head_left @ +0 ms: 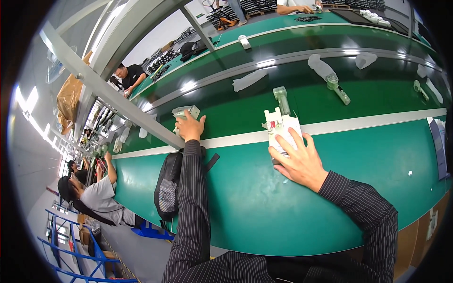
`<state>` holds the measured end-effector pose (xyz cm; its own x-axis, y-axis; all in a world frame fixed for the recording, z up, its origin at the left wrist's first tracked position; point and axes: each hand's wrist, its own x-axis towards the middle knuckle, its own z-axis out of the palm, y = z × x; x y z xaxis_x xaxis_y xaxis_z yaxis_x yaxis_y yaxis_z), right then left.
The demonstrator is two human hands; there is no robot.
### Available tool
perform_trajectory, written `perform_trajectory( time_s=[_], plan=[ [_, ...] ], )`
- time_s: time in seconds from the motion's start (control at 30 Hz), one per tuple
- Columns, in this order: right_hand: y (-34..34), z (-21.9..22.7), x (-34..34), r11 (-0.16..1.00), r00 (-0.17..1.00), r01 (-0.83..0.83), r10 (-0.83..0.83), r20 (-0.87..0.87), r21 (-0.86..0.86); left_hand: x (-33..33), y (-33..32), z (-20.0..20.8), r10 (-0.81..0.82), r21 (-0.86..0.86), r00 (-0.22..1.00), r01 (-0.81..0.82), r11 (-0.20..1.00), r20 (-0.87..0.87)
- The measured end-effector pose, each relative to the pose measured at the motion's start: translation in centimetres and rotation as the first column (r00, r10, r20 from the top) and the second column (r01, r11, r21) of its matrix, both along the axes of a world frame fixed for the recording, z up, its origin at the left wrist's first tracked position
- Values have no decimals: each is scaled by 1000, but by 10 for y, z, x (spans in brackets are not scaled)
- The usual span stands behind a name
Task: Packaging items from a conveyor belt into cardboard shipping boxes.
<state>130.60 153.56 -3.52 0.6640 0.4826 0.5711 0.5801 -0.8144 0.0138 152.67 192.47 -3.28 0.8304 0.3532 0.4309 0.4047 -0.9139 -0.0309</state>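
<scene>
My left hand (190, 127) reaches to the white rail with fingers spread, touching a small pale box (192, 112) on the green belt. Part of that box is hidden behind the fingers. My right hand (302, 159) lies with fingers spread over a white carton (278, 127), whose flaps stand open at the far end. The carton lies across the rail, and something small and red shows on it. Just beyond its flaps, a translucent grey-green handheld device (281, 100) rests on the belt.
A black mesh-sided bag (168, 186) lies beside my left forearm, near a grey metal post (127, 106). Another handheld device (338, 89) and crumpled white sleeves (250, 80) lie on the belt. A blue-white package (439, 146) stands far right. A person in grey (101, 198) works at left.
</scene>
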Motion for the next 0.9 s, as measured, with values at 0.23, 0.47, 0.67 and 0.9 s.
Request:
perform_trajectory(
  time_s=[0.23, 0.47, 0.67, 0.9],
  plan=[
    [6, 1, 1, 999, 1000, -8, 8, 3, 38, 49, 55, -2, -133, -59, 989, 129, 990, -68],
    [2, -1, 0, 1000, 1000, 26, -27, -11, -2, 30, 21, -3, -406, -26, 910, 405, 914, -85],
    [-4, -11, 8, 1000, 1000, 15, -15, -21, -2, -57, -92, 36, -800, -215, 589, 772, 598, -112],
    [1, -9, 4, 994, 997, 73, -72, -18, 78, -190, -163, 49, -927, -165, 283, 930, 328, -245]
  ],
)
